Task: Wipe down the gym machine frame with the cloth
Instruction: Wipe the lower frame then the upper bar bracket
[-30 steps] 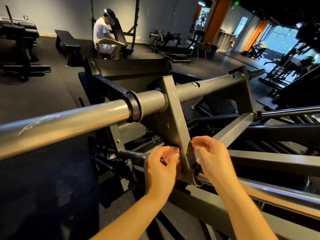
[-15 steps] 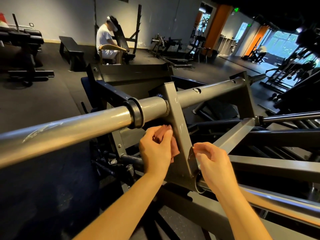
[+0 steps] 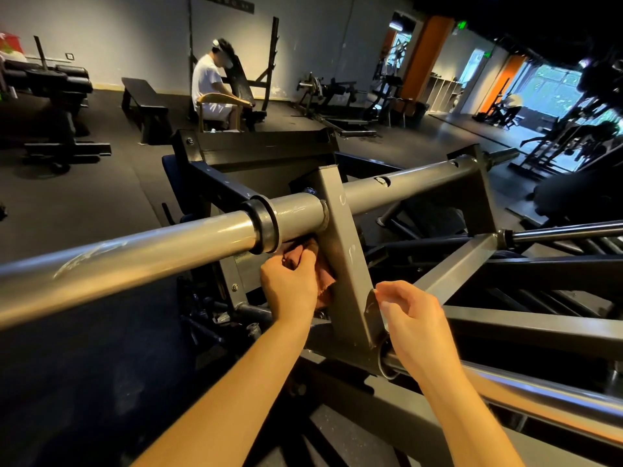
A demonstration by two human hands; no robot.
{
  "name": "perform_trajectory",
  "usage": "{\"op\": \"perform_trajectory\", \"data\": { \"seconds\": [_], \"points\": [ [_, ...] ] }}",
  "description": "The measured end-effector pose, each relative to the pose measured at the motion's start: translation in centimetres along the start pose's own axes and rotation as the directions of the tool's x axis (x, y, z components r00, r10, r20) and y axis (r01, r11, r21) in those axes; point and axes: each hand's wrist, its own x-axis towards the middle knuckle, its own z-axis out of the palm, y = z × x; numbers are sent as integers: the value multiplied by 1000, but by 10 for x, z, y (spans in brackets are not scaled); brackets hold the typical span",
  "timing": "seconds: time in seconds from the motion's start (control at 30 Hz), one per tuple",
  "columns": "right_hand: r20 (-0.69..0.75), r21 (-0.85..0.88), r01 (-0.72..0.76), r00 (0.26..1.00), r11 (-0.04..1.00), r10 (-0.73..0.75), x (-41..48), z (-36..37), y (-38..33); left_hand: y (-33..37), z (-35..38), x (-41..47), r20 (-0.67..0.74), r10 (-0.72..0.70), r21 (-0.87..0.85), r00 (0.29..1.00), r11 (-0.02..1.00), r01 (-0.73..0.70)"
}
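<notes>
Up it goes! Our left hand [image 3: 290, 291] has climbed the grey post [image 3: 344, 237] since a moment ago. It was down low by the bottom joint, and now it sits right under the big bar [image 3: 135, 257]. The cloth [image 3: 323, 281] came along for the ride, and our view has tipped up a little with it.

The fingers of that left hand are curled around the reddish-brown cloth, bunching it. A wad pokes out above the knuckles and a loose flap hangs on the post side of them. They press it into the post's left face, just below the black collar [image 3: 261, 224]. By our reckoning that tight bunch makes a firm pad for the corner where post meets bar.

Over to our right hand [image 3: 416, 321]. Its fingers are loosely curled, tips at the post's lower right edge by the rounded plate [image 3: 371, 306]. Are they pinching that edge or only touching it? We cannot tell from here. It looks like a steadying hand, bracing us while the other one scrubs. Below its palm the shiny lower bar [image 3: 505, 382] runs off to the right.

Plenty of frame [image 3: 539, 326] lies beyond the right-hand fingers, and we can't judge from here how clean it is. One post face is in hand, so we'd call this job far from finished.
</notes>
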Motion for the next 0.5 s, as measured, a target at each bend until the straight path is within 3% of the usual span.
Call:
{"op": "perform_trajectory", "data": {
  "seconds": [0.07,0.17,0.23,0.37,0.43,0.5],
  "points": [
    [-3,0,8,1000,1000,-8,-1,0,0,-6,-4,-7,11,-11,33,1000,999,11],
    [-10,-5,26,1000,1000,-26,-1,2,1,-11,-5,-32,139,79,106,987,990,-94],
    [-18,-14,26,999,1000,-26,0,2,1,-7,-2,-32,151,116,123,982,983,-135],
    [-20,-39,29,999,999,-30,2,2,1,8,2,1,6,-41,-76,999,996,42],
    [-24,-54,31,999,998,-32,0,1,0,1,-1,3,-17,-36,-49,999,998,35],
    [-25,-71,40,999,997,-42,-2,0,-3,-14,-8,-3,7,-63,96,998,993,62]
  ]
}}
